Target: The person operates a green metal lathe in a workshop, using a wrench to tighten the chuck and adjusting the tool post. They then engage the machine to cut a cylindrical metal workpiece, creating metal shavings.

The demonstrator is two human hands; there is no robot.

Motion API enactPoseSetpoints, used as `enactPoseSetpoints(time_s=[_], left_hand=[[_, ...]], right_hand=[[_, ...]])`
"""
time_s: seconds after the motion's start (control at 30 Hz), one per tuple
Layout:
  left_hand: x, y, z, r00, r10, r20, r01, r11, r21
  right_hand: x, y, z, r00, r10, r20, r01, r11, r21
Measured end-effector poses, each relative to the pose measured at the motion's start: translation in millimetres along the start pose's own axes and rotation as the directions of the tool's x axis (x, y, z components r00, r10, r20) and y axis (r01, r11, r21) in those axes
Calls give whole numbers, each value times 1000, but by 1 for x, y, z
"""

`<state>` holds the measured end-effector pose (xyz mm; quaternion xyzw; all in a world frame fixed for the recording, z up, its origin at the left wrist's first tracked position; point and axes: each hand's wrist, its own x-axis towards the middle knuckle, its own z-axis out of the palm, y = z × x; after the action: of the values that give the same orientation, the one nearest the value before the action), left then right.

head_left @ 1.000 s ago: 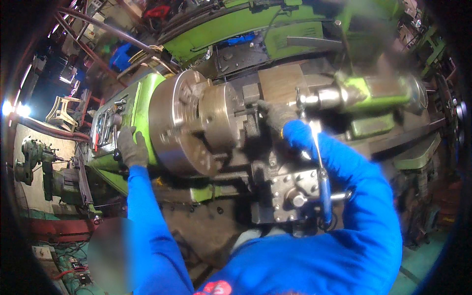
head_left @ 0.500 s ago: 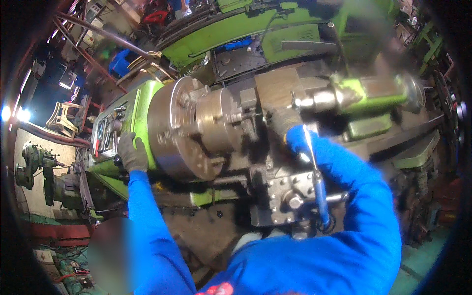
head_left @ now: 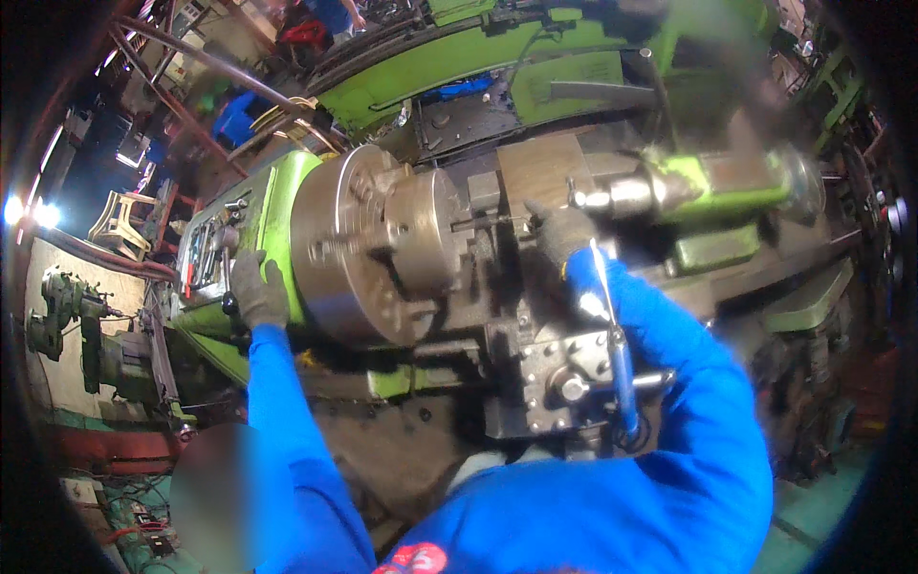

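Observation:
My left hand (head_left: 260, 292), in a dark work glove, lies with fingers apart on the green headstock (head_left: 304, 182) of a lathe. Beside it is a lever with a black knob (head_left: 229, 303). The large round chuck (head_left: 320, 225) holds a thick metal cylinder (head_left: 421, 206); the chuck's edges look smeared. Right of the cylinder, my gloved right hand (head_left: 566, 234) is closed near the end of a thin rod (head_left: 486, 222); its grip is mostly hidden. A blue-handled tool (head_left: 623, 378) slants in front of my right wrist, beside the bolted tool post (head_left: 566, 383).
The green tailstock (head_left: 727, 187) stands to the right. Small tools lie in a tray (head_left: 204, 253) on the headstock. Behind the lathe is another green machine (head_left: 564, 81). A person (head_left: 335, 14) is at the far top edge. A plastic chair (head_left: 122, 225) stands at left.
My right hand has shifted slightly right, away from the cylinder. My left hand stays on the headstock. A person has come into view at the top edge.

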<state>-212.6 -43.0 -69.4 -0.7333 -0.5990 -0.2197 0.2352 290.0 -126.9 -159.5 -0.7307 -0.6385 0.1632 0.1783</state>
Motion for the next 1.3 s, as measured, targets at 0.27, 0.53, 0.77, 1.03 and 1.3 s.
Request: enactPoseSetpoints(time_s=[0.27,0.53,0.77,1.03,1.3], left_hand=[[-3,0,-4,997,44,-61,-45,999,-3],[-1,-1,2,990,74,-119,-68,996,54],[7,-17,23,990,93,-110,-85,994,75],[-2,-33,24,997,69,-32,-68,997,35],[5,-42,38,996,90,-28,-90,996,15]], right_hand=[[-54,2,-60,980,14,-198,3,997,83],[-123,40,-78,995,70,-67,-62,991,118],[-120,49,-60,974,-216,70,227,931,-285],[-106,50,-30,982,-179,66,189,957,-219],[-138,82,-31,977,213,21,-212,949,236]])
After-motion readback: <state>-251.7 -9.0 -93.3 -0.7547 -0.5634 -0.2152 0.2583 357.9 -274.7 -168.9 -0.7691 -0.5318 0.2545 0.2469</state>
